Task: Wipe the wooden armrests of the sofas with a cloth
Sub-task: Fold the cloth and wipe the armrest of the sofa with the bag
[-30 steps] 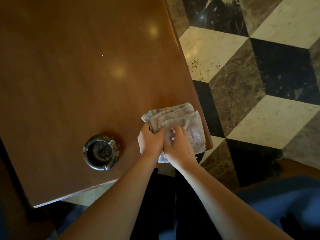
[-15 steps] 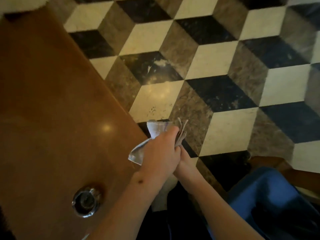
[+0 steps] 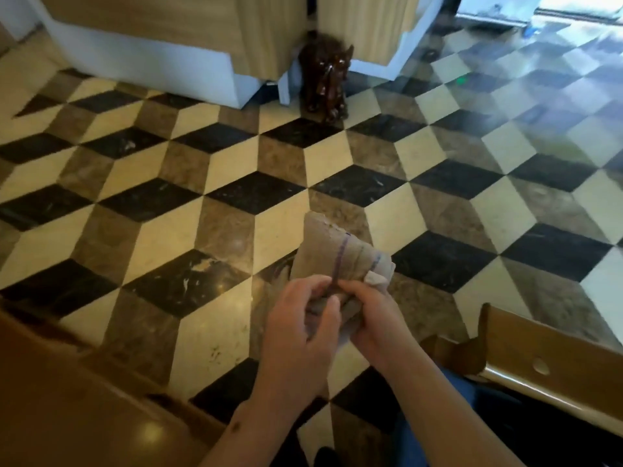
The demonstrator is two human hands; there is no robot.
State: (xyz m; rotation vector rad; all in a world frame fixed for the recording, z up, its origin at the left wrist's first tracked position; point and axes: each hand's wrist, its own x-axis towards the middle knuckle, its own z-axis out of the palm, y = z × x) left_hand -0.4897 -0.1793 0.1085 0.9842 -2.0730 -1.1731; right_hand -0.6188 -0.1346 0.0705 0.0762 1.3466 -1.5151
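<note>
A folded grey-beige cloth (image 3: 340, 254) with a purple stripe is held up in the air over the floor, in front of me. My left hand (image 3: 300, 328) grips its lower left part with curled fingers. My right hand (image 3: 374, 315) grips its lower right part, thumb on top. A wooden armrest (image 3: 553, 362) of a sofa runs along the lower right, to the right of my right hand, apart from the cloth. The cloth's lower end is hidden inside my hands.
A brown wooden table (image 3: 77, 406) fills the lower left corner. The floor (image 3: 209, 210) has black, cream and brown cube-pattern tiles. A dark carved figure (image 3: 325, 82) stands at the back beside a wood-and-white counter (image 3: 151, 45). Blue fabric (image 3: 455, 396) shows under my right arm.
The cloth has come off the table and now sits in both hands in the air. My view has swung up and right, from the tabletop to the floor and sofa armrest.
</note>
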